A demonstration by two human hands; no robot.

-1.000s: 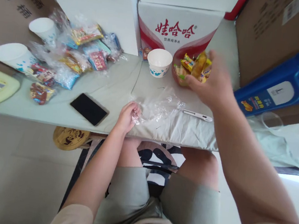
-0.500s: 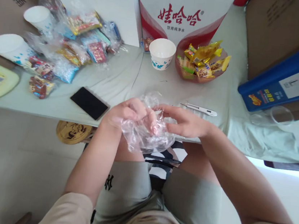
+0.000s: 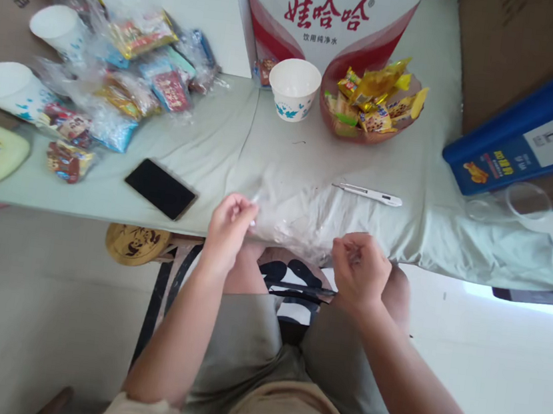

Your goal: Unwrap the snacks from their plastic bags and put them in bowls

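Note:
A thin clear plastic bag (image 3: 299, 226) is stretched between my hands over the front edge of the cloth-covered table. My left hand (image 3: 229, 228) pinches its left end, thumb against fingers. Curled closed, my right hand (image 3: 363, 264) grips the right end. The film is so transparent that its outline is hard to follow. A white utility knife (image 3: 369, 194) lies just beyond the bag on the right. A black phone (image 3: 161, 189) rests on the cloth left of my left hand.
Behind stand a paper bowl (image 3: 293, 91) and a reddish bowl (image 3: 351, 130) of snacks. Wrapped snacks (image 3: 134, 89) and paper cups (image 3: 59, 29) are heaped left. A blue bottle (image 3: 522, 136) and a clear cup (image 3: 526, 201) lie right. A stool (image 3: 135, 245) is below.
My hands have moved apart, the right one lower and to the right. The bag, bunched around my left hand before, is now drawn out flat between both hands.

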